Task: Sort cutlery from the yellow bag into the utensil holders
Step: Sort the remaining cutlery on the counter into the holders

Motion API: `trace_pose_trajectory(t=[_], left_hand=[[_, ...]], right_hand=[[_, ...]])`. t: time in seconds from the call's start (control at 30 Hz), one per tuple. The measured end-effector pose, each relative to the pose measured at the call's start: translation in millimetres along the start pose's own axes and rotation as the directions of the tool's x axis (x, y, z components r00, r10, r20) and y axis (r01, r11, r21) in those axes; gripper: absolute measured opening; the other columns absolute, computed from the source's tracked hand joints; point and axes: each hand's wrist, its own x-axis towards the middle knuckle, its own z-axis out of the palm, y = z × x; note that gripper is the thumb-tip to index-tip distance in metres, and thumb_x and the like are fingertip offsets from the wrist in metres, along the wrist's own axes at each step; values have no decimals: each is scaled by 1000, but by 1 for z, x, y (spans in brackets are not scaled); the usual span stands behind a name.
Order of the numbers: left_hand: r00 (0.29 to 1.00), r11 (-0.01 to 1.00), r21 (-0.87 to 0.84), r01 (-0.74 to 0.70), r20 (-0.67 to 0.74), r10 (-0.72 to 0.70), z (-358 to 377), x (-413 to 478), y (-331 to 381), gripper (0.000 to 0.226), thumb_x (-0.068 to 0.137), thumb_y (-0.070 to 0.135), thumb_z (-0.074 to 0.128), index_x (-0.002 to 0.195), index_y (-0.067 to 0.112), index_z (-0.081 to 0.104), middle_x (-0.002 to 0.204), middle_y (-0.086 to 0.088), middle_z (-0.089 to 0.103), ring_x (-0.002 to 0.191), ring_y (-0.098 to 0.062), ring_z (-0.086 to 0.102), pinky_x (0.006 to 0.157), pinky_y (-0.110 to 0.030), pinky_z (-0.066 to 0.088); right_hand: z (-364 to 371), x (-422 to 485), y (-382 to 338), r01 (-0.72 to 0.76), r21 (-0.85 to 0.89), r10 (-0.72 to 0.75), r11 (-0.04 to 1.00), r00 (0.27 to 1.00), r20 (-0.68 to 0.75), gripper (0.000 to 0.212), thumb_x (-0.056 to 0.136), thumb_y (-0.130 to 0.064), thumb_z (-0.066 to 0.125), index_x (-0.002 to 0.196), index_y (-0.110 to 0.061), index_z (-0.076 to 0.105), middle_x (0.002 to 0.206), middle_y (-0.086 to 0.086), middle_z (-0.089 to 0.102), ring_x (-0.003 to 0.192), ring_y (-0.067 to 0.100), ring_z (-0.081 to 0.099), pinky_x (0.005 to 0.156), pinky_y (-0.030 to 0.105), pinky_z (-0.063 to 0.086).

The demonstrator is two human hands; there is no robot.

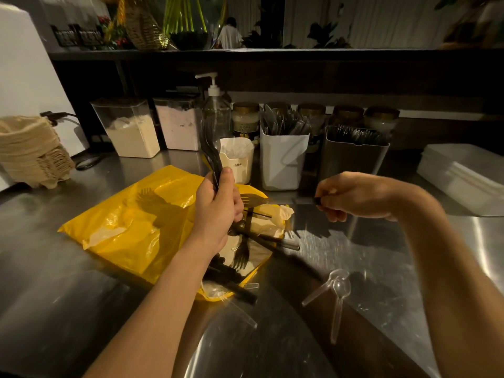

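The yellow bag (141, 225) lies flat on the steel counter, its mouth open toward the right. Several black forks and knives (242, 249) spill out of it. My left hand (215, 205) grips an upright bundle of black cutlery (209, 148) above the bag. My right hand (351, 196) pinches the handle of a single fork (255, 200) held level, its tines pointing left toward my left hand. Behind stand a white utensil holder (283, 159) and a grey utensil holder (351, 156), both filled with dark cutlery. A small cream cup (238, 162) stands left of them.
Two clear plastic spoons (336, 290) lie on the counter near my right forearm. Along the back wall stand two clear powder canisters (131, 129), a pump bottle (215, 105) and gold-lidded jars (245, 118). White lidded boxes (463, 175) sit at right, stacked paper trays (32, 151) at left.
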Motion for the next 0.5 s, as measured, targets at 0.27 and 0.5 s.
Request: trace_pose_trajectory(t=[0.27, 0.5], left_hand=[[999, 991, -124, 41, -14, -43, -1, 0, 3, 32, 103, 41, 49, 81, 18, 45, 58, 5, 35, 48, -10, 30, 45, -27, 24], [988, 995, -97, -26, 151, 40, 6, -10, 3, 48, 77, 59, 63, 83, 16, 43, 60, 1, 31, 48, -11, 23, 40, -22, 18]], right_hand=[[-25, -17, 25, 27, 234, -7, 972, 996, -86, 22, 104, -7, 46, 99, -14, 67, 72, -3, 68, 64, 7, 59, 64, 27, 40], [13, 3, -21, 244, 304, -261, 921, 965, 16, 11, 104, -12, 51, 102, -9, 62, 85, 4, 75, 70, 13, 68, 59, 18, 46]])
